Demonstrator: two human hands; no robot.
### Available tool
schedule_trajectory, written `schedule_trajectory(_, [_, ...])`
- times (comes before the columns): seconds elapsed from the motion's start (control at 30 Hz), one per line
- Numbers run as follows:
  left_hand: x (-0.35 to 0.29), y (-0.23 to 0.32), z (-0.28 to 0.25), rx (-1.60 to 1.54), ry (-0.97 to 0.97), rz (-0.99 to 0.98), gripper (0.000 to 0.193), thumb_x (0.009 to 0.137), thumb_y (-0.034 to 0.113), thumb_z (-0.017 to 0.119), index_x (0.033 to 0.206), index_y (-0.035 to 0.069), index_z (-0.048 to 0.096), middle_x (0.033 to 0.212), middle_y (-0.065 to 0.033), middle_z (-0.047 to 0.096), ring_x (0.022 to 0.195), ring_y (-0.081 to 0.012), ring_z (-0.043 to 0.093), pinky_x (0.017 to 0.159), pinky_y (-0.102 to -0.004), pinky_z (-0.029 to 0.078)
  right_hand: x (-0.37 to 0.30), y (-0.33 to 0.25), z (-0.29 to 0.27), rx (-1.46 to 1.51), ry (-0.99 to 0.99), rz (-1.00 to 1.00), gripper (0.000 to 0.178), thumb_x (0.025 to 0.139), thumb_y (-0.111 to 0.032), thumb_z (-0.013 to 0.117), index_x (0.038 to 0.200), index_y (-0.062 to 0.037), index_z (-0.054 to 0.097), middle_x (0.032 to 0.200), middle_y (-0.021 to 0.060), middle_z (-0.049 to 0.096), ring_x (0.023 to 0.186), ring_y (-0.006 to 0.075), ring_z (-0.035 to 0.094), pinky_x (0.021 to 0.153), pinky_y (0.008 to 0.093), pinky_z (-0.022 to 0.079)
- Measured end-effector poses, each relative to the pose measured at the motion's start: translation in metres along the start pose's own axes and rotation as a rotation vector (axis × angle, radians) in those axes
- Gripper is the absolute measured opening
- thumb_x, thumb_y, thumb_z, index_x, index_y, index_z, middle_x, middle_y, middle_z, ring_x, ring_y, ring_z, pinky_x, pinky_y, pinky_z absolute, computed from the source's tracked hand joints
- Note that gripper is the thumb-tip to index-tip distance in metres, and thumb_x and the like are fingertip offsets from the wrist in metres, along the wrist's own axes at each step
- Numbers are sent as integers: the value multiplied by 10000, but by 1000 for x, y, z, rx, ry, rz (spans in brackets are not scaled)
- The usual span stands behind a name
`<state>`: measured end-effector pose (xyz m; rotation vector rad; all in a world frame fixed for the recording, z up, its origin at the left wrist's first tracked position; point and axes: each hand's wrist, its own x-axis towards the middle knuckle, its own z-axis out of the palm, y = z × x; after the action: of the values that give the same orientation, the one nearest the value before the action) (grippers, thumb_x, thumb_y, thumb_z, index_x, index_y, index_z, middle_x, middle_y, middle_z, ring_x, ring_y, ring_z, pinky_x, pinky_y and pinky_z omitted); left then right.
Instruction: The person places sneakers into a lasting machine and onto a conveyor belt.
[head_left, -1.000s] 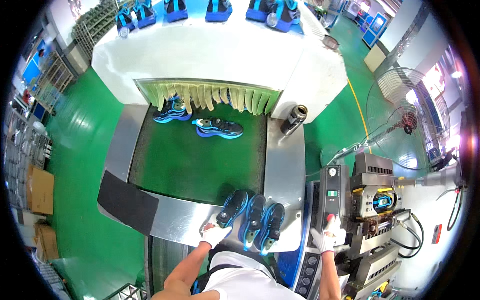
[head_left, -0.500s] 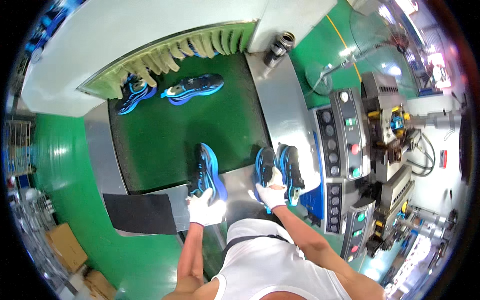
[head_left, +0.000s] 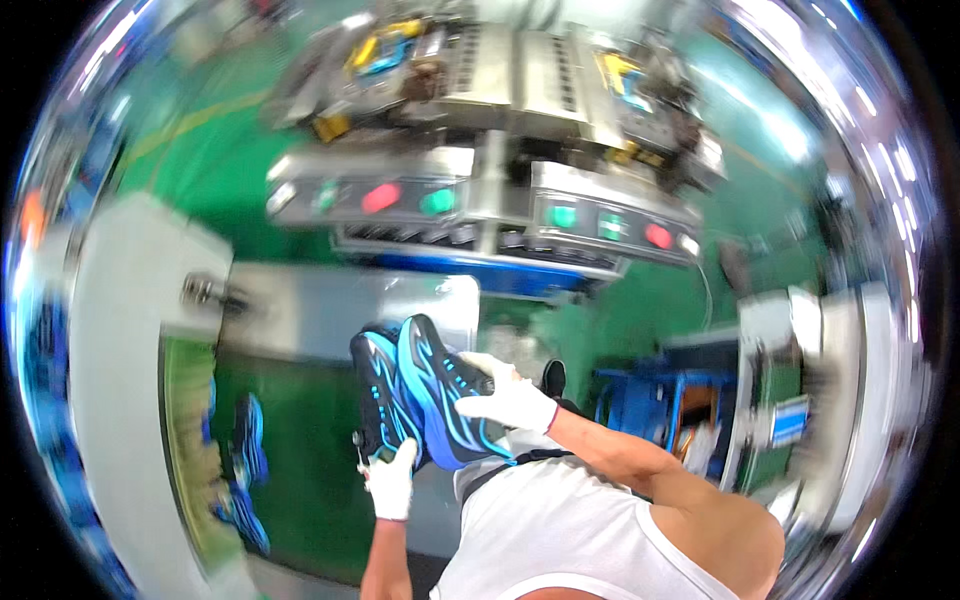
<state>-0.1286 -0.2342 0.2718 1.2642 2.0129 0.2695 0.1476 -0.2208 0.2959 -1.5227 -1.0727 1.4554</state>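
Observation:
Two black-and-blue sports shoes are side by side in front of my waist, toes pointing away from me. My left hand (head_left: 391,484), in a white glove, is closed on the heel end of the left shoe (head_left: 375,385). At the right shoe (head_left: 432,385), my gloved right hand (head_left: 508,396) grips the collar area, thumb along its side. The shoes touch each other along their soles. Under them lies the metal edge of the conveyor table.
Ahead stands a machine with two button panels (head_left: 380,197) and a blue base (head_left: 480,275). To the left, more shoes (head_left: 250,440) lie on the green conveyor belt (head_left: 310,430) by a fringed opening. A metal flask (head_left: 205,290) stands on the table. Blue shelving (head_left: 655,405) is at right.
My view has turned right toward the machine. The shoes in my two hands, formerly apart, are now together. A third shoe that stood beside my right hand is no longer distinguishable.

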Motion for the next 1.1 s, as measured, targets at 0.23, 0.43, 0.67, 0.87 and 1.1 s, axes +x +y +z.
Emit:
schedule_trajectory(0.23, [-137, 116, -48, 584, -308, 347, 1287, 758, 754, 729, 1493, -212, 299, 1529, -392, 397, 1447, -446, 410, 1216, -466, 279, -242, -31, -48, 279, 680, -21, 886, 778, -387, 848, 1502, -31, 482, 1439, 205, 581, 1308, 304, 584, 1102, 382, 457])
schedule_trajectory(0.43, [-216, 211, 104, 438, -895, 637, 821, 771, 618, 805, 1207, -66, 677, 1248, -259, 673, 1190, -374, 632, 1103, -459, 412, -443, -8, -119, 130, 1528, 173, 846, 717, -265, 853, 1426, 59, 526, 1386, 218, 598, 1299, 303, 580, 1123, 396, 441])
schedule_trajectory(0.67, [-447, 361, 278, 292, -1150, 1450, 848, 825, 400, 795, 1479, -16, 450, 1333, -271, 643, 1207, -399, 643, 1063, -456, 475, -578, 26, -192, -60, 2199, 520, 932, 739, -192, 825, 1522, 58, 387, 1440, 278, 551, 1291, 367, 589, 1094, 408, 467])
schedule_trajectory(0.87, [-553, 384, 427, 531, -1076, 1597, 913, 852, 399, 696, 1552, -56, 324, 1434, -316, 553, 1325, -429, 559, 1128, -464, 418, -591, 123, -288, -144, 2193, 753, 884, 819, -409, 779, 1523, -3, 431, 1402, 293, 591, 1304, 431, 575, 1117, 483, 437])
schedule_trajectory(1.1, [-431, 360, 389, 106, -1454, 1771, 434, 974, 202, 548, 1362, 12, 587, 1351, -230, 632, 1261, -382, 603, 1097, -424, 463, -588, 121, -349, -549, 2102, 718, 687, 907, -482, 708, 1389, -10, 573, 1354, 256, 621, 1240, 414, 611, 1062, 482, 481])
